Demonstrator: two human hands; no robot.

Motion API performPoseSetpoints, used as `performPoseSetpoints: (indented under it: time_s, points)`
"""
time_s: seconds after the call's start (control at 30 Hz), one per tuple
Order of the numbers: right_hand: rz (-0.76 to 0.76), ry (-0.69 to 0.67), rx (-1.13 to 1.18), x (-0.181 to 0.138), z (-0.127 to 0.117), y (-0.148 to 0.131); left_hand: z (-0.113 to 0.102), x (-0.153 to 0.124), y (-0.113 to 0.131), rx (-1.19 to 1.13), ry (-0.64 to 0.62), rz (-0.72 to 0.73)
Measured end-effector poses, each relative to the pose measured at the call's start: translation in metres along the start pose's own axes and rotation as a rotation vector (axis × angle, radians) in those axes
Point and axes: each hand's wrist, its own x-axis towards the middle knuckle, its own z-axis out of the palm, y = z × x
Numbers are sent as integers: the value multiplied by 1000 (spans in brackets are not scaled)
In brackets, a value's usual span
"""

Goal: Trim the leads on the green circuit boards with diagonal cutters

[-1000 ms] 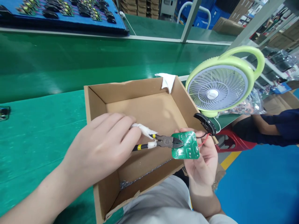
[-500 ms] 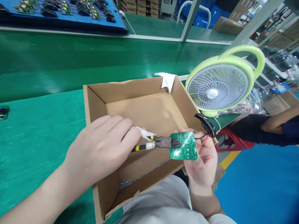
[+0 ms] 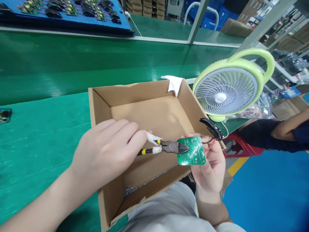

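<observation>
Cutters point(image 3: 172, 147) sit in our left hand point(image 3: 108, 148), fingers wrapped round the handles point(image 3: 146, 151). Our right hand point(image 3: 210, 170) grasps the green board point(image 3: 196, 156) by its right side, palm up, with wires point(image 3: 210, 146) running to a black shell point(image 3: 211, 128) near the fingers. The board is held over the box point(image 3: 142, 108), and the jaws lie across its left half – we cannot tell whether they bite on anything. To do this well, we should brace the board against the fingers behind it, lay the jaws flat so they don't score its face, and squeeze rather than twist. We should also keep the wires slack – a tug might strain their joints. Beyond the box's right side stands the fan point(image 3: 220, 97); farther off, a blue tray point(image 3: 123, 26) bears more boards point(image 3: 70, 8) and shells point(image 3: 88, 10).
</observation>
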Motion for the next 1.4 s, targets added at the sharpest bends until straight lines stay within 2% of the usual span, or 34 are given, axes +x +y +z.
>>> performPoseSetpoints:
  time_s: [0.1, 0.3, 0.43, 0.67, 0.93, 1.1, 1.4]
  points:
    - [14, 29, 1, 0, -2, 0, -4, 0, -2, -24, -26, 14]
    - [17, 75, -1, 0, -1, -1, -10, -2, 5, -133, -60, -77]
    - [-5, 85, 7, 0, 0, -1, -10, 0, 9, -149, -104, -21]
    - [-34, 129, 17, 1, 4, -1, -7, 1, 8, -92, -100, 10]
    - [-46, 141, -13, 2, 4, -1, -6, -1, 12, -79, -78, -29]
    - [-34, 103, 32, 1, 5, -1, -6, -1, 14, -54, -85, -45]
    - [-32, 142, -18, 0, 4, -1, -6, -1, 15, -48, -74, -11]
